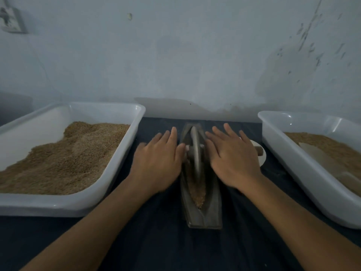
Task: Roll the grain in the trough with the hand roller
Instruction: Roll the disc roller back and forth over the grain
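The roller [196,151] stood in the trough [201,192] at 12 o'clock, grain [197,190] behind it. Both hands, left [158,161] and right [232,159], pressed its axle, fingers straight, apparently flat.

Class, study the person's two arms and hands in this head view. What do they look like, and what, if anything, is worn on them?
Both forearms are bare as far as the frame shows: no sleeves, gloves or watch. No rings or bracelets are visible on the left hand or the right hand. The nails look short and unpainted. Both hands are slightly blurred, so finer details cannot be made out.
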`<move>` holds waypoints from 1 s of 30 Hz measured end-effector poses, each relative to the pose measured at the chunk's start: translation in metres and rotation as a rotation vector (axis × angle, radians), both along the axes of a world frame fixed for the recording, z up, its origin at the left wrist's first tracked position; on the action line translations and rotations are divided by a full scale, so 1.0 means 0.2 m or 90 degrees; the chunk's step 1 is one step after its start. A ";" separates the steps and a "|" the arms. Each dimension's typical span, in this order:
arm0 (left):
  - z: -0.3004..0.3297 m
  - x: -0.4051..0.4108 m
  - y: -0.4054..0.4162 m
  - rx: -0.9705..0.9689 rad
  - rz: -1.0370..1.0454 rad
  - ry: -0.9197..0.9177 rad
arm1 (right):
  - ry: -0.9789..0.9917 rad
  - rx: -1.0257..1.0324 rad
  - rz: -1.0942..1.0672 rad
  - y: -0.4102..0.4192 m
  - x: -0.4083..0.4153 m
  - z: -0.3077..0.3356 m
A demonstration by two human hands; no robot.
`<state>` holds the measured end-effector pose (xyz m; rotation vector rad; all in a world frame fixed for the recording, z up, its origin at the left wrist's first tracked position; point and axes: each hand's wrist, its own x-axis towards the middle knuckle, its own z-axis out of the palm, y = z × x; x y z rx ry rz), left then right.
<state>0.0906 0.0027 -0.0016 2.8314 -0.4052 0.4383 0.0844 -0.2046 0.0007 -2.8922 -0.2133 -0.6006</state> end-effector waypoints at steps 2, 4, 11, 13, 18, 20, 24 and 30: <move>-0.02 -0.19 0.04 -0.017 -0.032 -0.016 | -0.039 0.032 0.037 -0.02 -0.17 -0.02; -0.03 -0.28 0.07 -0.029 -0.052 -0.014 | -0.060 0.037 0.052 -0.04 -0.26 -0.03; 0.00 0.17 -0.06 0.008 0.020 -0.014 | 0.055 0.003 -0.021 -0.03 0.15 0.02; 0.05 0.38 -0.11 0.006 0.042 0.011 | 0.094 0.013 -0.074 -0.03 0.34 0.05; 0.07 0.48 -0.13 0.032 0.091 0.058 | 0.096 -0.015 -0.120 -0.01 0.46 0.07; 0.04 0.33 -0.11 0.042 0.081 0.018 | 0.082 -0.027 -0.083 -0.01 0.32 0.05; -0.03 -0.07 -0.03 0.032 0.023 -0.068 | 0.009 0.005 -0.002 -0.02 -0.07 -0.02; -0.09 -0.28 0.08 0.007 -0.036 -0.050 | -0.092 -0.033 0.042 0.00 -0.25 -0.03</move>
